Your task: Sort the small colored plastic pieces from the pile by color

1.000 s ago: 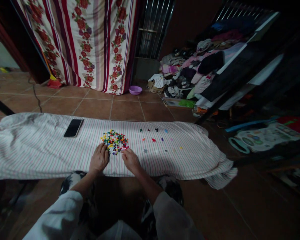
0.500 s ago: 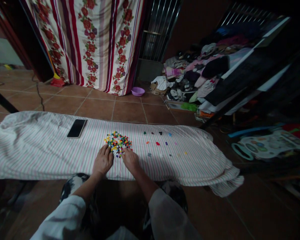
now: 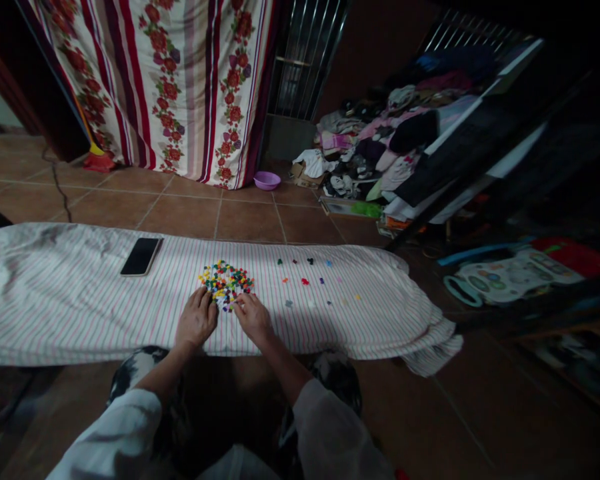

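Note:
A heap of small multicoloured pieces [image 3: 226, 275], too small to name, lies on the striped cloth [image 3: 95, 307] in front of me. My left hand [image 3: 197, 319] rests at the heap's near left edge, palm down, with its fingers stretched out. At the near right edge, my right hand [image 3: 253, 316] has its fingers bent and drawn together over the pieces. Whatever is between those fingertips is hidden. Right of the heap, small groups sorted by colour sit in rough rows, among them a red group [image 3: 305, 281], a black group [image 3: 310, 261] and a grey group [image 3: 289, 303].
A phone [image 3: 141, 257] lies on the cloth to the left. Beyond it are a floral curtain [image 3: 195, 87], a red broom [image 3: 99, 160] and a purple basin [image 3: 267, 181] on the tiled floor. Clothes [image 3: 375, 143] are heaped at the back right.
The view has turned slightly, so the scene sits further left. My right hand's fingertips have moved a little at the heap's edge; my left hand keeps its place beside the pieces.

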{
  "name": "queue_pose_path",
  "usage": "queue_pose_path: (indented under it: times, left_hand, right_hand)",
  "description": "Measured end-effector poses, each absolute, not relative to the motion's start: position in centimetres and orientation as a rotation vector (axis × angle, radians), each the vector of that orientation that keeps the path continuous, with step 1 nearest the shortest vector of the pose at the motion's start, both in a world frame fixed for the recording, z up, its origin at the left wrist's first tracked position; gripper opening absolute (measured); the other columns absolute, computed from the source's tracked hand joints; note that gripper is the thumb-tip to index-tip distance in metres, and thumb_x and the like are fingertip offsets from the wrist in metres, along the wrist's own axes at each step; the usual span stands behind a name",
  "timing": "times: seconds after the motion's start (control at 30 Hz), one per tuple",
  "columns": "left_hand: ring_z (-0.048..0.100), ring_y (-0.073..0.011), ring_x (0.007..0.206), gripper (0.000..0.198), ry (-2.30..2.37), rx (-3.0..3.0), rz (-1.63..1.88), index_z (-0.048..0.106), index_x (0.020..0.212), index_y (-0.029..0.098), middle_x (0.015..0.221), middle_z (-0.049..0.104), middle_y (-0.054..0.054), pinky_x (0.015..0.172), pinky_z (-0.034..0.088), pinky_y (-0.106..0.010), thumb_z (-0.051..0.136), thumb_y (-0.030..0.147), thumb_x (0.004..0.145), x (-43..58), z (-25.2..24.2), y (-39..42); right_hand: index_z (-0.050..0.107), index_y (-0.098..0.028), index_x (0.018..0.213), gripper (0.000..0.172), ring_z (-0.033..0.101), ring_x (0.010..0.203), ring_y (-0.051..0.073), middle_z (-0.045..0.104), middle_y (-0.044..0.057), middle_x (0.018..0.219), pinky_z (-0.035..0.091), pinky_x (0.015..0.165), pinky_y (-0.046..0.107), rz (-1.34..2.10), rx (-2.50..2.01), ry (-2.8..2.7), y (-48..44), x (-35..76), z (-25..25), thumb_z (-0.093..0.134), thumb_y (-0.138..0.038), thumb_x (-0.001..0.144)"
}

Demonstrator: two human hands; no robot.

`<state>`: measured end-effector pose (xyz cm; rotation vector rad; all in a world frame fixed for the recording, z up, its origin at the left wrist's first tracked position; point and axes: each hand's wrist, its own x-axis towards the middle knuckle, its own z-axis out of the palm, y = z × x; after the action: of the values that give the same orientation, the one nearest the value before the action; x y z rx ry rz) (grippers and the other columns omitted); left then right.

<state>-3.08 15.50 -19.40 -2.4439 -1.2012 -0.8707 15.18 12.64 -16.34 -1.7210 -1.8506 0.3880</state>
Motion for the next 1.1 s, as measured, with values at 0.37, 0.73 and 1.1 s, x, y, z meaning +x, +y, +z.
queue_pose_path:
  times: [0.37, 0.73, 1.1]
  left_hand:
    - [0.044, -0.0341, 0.13, 0.015, -1.075, -2.438, -0.881, 0.06, 0.082, 0.015, 0.107, 0.063, -0.017, 0.101, 0.047, -0.054, 0.047, 0.014, 0.088, -3.5, -20.2, 15.8]
    - [0.041, -0.0347, 0.135, 0.033, -0.931, -2.388, -1.013, 0.049, 0.122, 0.011, 0.122, 0.058, -0.02, 0.1, 0.048, -0.053, 0.047, 0.021, 0.091, -3.6, -21.2, 15.6]
    - [0.043, -0.0349, 0.133, 0.062, -1.112, -2.429, -1.024, 0.025, 0.147, 0.015, 0.137, 0.049, -0.02, 0.101, 0.047, -0.052, 0.045, 0.038, 0.093, -3.9, -22.4, 15.8]
  right_hand:
    - [0.061, -0.021, 0.092, 0.017, 0.061, 0.071, 0.015, 0.065, 0.001, 0.078, 0.047, 0.069, 0.025, 0.396, -1.742, -1.391, 8.5, 22.9, -17.5, 0.049, -0.025, 0.081]
    - [0.064, -0.018, 0.087, 0.026, 0.061, 0.079, 0.02, 0.067, 0.007, 0.082, 0.047, 0.076, 0.029, 0.013, -2.042, -1.046, 6.1, 37.2, -20.3, 0.041, -0.025, 0.077]
    - [0.065, -0.016, 0.105, 0.032, 0.062, 0.097, 0.022, 0.068, 0.009, 0.095, 0.046, 0.091, 0.03, -0.056, -2.115, -1.264, 7.4, 38.7, -21.6, 0.046, -0.018, 0.079]
